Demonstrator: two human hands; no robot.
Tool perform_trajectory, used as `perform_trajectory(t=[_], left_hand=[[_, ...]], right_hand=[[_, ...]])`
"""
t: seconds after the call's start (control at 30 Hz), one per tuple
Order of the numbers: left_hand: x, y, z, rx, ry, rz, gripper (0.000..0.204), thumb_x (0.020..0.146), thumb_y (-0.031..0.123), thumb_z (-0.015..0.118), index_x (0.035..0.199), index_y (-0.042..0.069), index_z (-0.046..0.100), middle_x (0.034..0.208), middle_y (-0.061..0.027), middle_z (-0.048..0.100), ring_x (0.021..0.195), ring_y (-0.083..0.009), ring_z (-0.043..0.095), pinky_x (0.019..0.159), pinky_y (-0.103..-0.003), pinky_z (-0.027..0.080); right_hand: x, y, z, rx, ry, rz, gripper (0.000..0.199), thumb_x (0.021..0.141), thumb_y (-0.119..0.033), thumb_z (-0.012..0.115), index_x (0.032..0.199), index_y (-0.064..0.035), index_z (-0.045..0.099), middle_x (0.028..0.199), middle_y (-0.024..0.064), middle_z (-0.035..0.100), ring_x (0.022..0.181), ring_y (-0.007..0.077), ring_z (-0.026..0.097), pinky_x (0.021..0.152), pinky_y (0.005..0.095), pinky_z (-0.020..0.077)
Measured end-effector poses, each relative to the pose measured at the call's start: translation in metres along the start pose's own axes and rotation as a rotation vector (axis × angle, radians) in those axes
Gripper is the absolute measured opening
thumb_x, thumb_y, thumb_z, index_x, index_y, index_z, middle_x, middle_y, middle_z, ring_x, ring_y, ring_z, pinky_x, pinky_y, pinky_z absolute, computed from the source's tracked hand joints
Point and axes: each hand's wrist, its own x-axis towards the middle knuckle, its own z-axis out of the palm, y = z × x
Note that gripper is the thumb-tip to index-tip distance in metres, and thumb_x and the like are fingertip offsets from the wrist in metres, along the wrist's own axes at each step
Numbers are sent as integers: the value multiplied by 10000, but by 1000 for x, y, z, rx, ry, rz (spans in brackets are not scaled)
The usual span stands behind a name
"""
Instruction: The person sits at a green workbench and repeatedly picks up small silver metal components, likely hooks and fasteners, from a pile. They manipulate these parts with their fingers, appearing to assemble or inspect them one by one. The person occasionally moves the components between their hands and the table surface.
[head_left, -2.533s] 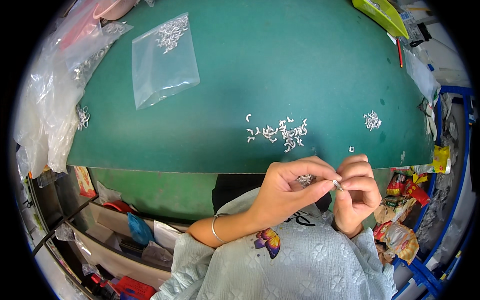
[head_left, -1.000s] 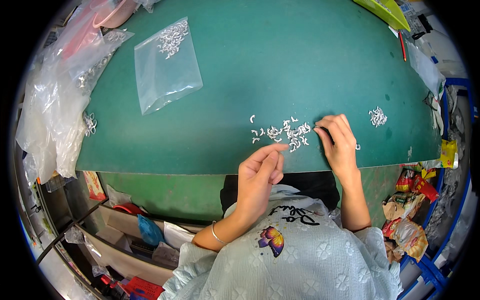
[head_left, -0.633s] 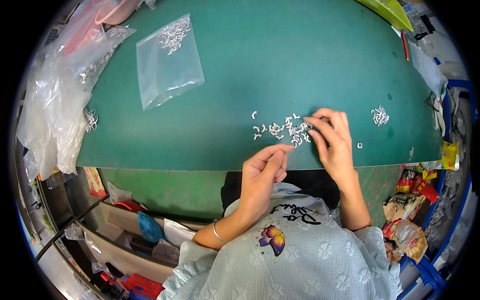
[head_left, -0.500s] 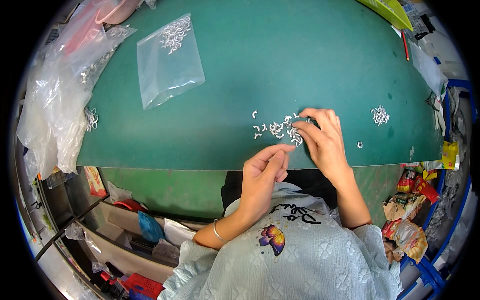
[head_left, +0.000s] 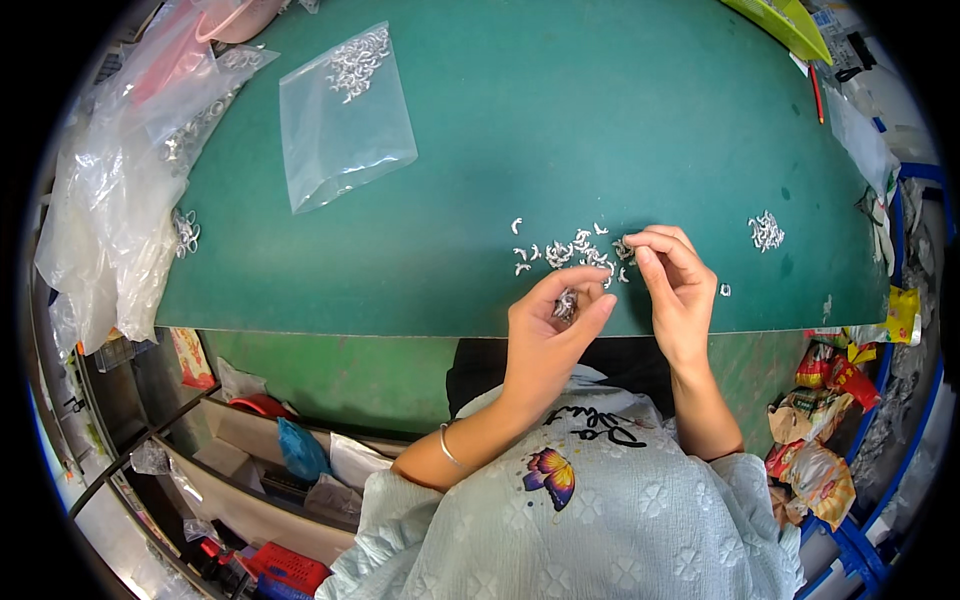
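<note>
A: Left hand status?
B: Left hand (head_left: 548, 335) is curled at the near edge of the green tabletop (head_left: 450, 130), cupping a few small curved silver pieces (head_left: 566, 303). Thumb and index tips apart, fingers bent around the load.
A: Right?
B: Right hand (head_left: 685, 295) is at the right end of the main scatter (head_left: 583, 245). Thumb and index fingertips close together beside the pieces. Can't tell if one is pinched; too small.
A: Where's the rest of the silver stuff?
B: Main scatter lies just beyond the left hand, a few strays off its left side. Small heap (head_left: 766, 232) well to the right. Single squarish piece (head_left: 725, 290) alone, between right hand and that heap, nearer the table edge.
A: Bagged stock?
B: Clear flat bag (head_left: 345, 145) lies upper left, more of the curved pieces bunched at its far end. Bigger plastic bags (head_left: 110, 225) pile along the left edge; silver rings (head_left: 186, 232) lie beside them.
A: Perimeter?
B: Pink bowl (head_left: 240, 20) far left corner, lime-green tray (head_left: 785, 25) far right, slim red stick (head_left: 818, 95) below the tray. Crumpled packets (head_left: 822, 480) off the table, lower right. Metal bangle (head_left: 447, 447) on the left wrist.
</note>
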Motion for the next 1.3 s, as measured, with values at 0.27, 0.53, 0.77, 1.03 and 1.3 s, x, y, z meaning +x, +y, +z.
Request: perform_trajectory(t=[0.27,0.53,0.77,1.03,1.3], left_hand=[[6,-4,3,40,12,48,231,799,-40,620,1026,-7,590,787,38,506,675,-12,406,563,-151,338],[-1,12,8,87,-2,77,149,781,-73,617,922,-28,615,865,-22,572,717,-40,450,590,-170,372],[-3,16,8,130,-28,200,136,777,-66,630,896,0,638,891,-14,566,606,-9,401,467,-156,332],[-1,8,2,137,52,152,143,788,-59,621,916,-1,645,871,0,561,622,-5,404,478,-146,315],[-2,12,-11,113,130,36,111,845,13,588,939,-22,636,788,-10,569,627,-22,423,509,-160,308]], right_hand=[[1,-7,-4,-223,19,-158,101,760,57,628,857,34,638,814,65,610,699,113,495,628,225,404],[-11,-27,-2,-70,-77,-240,98,699,77,654,790,41,640,780,115,629,732,204,552,660,287,436],[-12,-34,-3,-123,-93,-322,121,681,65,668,796,41,641,784,117,628,736,218,555,666,295,439],[-5,-24,-25,-300,10,-322,82,703,68,637,774,34,611,808,110,627,776,218,570,727,310,443],[19,14,-122,-1207,425,-283,70,759,-17,638,825,-39,634,893,77,629,857,256,549,783,355,427]])
